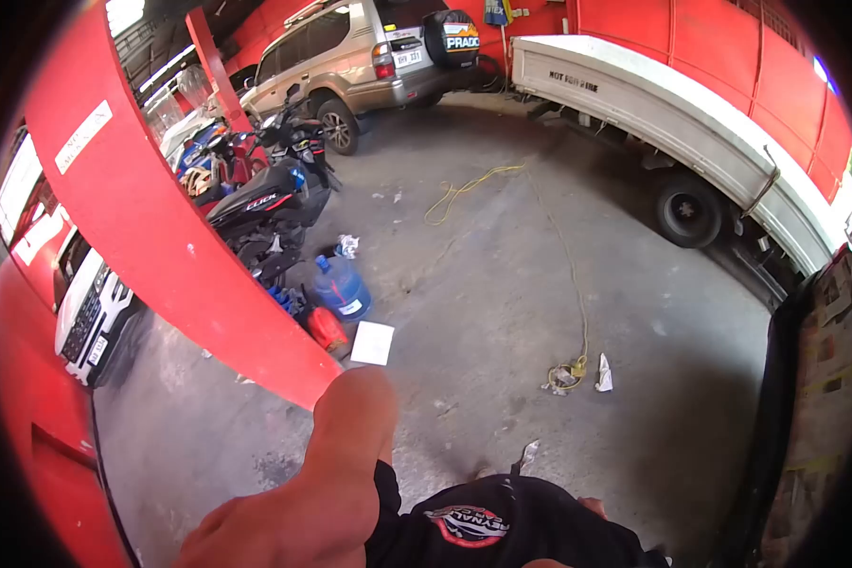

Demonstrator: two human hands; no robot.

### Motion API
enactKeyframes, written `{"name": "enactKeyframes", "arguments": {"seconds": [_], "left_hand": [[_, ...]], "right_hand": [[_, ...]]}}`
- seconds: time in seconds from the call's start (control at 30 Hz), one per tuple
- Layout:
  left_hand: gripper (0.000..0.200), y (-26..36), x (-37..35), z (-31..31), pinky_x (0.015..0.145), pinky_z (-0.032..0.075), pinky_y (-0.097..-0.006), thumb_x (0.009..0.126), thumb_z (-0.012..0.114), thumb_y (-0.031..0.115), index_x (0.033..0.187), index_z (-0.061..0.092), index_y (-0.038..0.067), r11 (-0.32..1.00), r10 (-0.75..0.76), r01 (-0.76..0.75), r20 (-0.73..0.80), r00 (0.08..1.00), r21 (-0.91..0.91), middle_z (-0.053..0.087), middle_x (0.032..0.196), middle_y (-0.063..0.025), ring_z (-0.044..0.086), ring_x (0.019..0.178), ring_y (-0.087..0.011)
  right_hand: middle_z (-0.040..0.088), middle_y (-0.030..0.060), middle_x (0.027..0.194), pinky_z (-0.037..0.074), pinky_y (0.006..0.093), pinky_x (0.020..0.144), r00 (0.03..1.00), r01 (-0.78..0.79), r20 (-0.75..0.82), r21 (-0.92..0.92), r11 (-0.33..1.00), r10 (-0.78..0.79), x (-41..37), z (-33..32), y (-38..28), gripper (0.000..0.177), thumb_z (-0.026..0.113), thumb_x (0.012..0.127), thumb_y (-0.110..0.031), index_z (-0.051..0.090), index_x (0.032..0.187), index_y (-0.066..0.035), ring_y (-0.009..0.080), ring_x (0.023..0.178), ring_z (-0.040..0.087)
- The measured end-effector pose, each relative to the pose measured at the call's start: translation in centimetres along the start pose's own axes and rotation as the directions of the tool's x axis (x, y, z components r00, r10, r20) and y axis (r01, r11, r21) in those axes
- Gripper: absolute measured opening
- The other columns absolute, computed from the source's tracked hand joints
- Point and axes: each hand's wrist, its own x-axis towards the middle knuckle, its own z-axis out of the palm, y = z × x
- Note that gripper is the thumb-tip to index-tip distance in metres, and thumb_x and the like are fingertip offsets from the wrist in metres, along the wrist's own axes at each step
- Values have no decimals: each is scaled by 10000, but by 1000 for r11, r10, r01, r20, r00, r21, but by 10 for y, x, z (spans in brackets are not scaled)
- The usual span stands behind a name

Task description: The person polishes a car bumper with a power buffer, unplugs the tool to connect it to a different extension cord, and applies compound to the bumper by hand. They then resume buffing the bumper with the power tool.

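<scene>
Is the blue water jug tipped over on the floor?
No, the blue water jug stands upright with its cap on top, on the concrete floor beside the black motorcycle.

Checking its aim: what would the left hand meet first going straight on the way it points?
Probably the white sheet on the floor, right beyond the left hand and its raised digit; depth is unclear.

- Black cloth (540,516), bunched and rumpled, at the bottom edge of view, left end gripped in the left hand (303,502).
- Round red, white and grey logo patch (466,526) on top, lettering upside down.
</scene>
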Motion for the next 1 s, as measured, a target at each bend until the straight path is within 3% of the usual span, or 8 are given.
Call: {"name": "enactKeyframes", "arguments": {"seconds": [0.1, 0.33, 0.43, 0.5, 0.53, 0.63, 0.73, 1.0], "left_hand": [[227, 4, -2, 1, 917, 493, -268, 917, 600, 54, 1123, 695, 56, 998, -17, 16, 30, 999, 54, 674, 1163, -62, 612, 1086, -117], [234, -9, -2, 3, 856, 482, -266, 931, 598, 133, 1149, 665, 79, 963, 81, -72, -27, 996, 259, 666, 1155, -87, 608, 1034, -96], [209, -19, 12, 1, 780, 485, -253, 916, 618, 146, 1113, 661, 92, 910, 197, -201, 49, 979, 363, 660, 1093, -80, 606, 982, -86], [182, -31, 5, 6, 798, 467, -260, 906, 621, 168, 1076, 658, 114, 912, 142, -154, 60, 988, 379, 643, 1064, -56, 585, 980, -75], [168, -37, 6, 8, 807, 458, -264, 901, 622, 179, 1057, 656, 125, 917, 70, -95, 77, 995, 387, 635, 1049, -45, 574, 980, -69], [129, -60, 0, 18, 835, 431, -276, 886, 627, 212, 1001, 652, 159, 947, -57, 6, 152, 987, 322, 609, 1005, -9, 543, 977, -52], [92, -79, -23, 23, 862, 404, -288, 871, 631, 245, 945, 647, 193, 931, -301, 245, 191, 934, 270, 584, 961, 26, 511, 974, -35], [62, -202, -123, 69, 935, 333, -319, 831, 643, 333, 795, 635, 283, 766, -604, 640, 410, 683, 61, 517, 843, 120, 428, 967, 10]], "right_hand": [[684, 194, 833, 530, 510, 729, 837, 374, -321, -255, 892, -443, 8, 17, 6, 192, 619, 804, -248, 637, 864, -67, 413, 848, 676], [699, 182, 877, 540, 505, 743, 976, 133, -147, -167, 977, -158, 21, 6, 32, 198, 605, 827, -258, 648, 882, -73, 389, 877, 687], [698, 175, 864, 540, 503, 741, 846, 374, -259, -334, 865, -466, 87, 63, -14, 207, 605, 831, -263, 655, 906, -77, 389, 860, 689], [693, 174, 848, 541, 503, 742, 824, 428, -226, -351, 833, -519, -9, -31, -24, 224, 606, 832, -267, 649, 929, -70, 390, 845, 688], [710, 184, 884, 545, 483, 749, 978, 33, -207, 211, 977, 12, -99, -79, -85, 278, 605, 860, -323, 689, 944, -72, 384, 866, 693], [723, 198, 905, 542, 447, 738, 923, 261, -335, 183, 948, -190, 21, -10, -12, 373, 600, 880, -402, 726, 916, -52, 346, 874, 708], [696, 88, 699, 522, 393, 554, 939, 117, -318, 647, 753, 128, 8, -14, -18, 310, 619, 878, -360, 726, 845, -71, 230, 660, 692], [724, 204, 976, 535, 469, 874, 925, 1, -309, 587, 810, 223, -46, -91, -46, 468, 655, 831, -451, 710, 1104, -74, 362, 974, 693]]}}
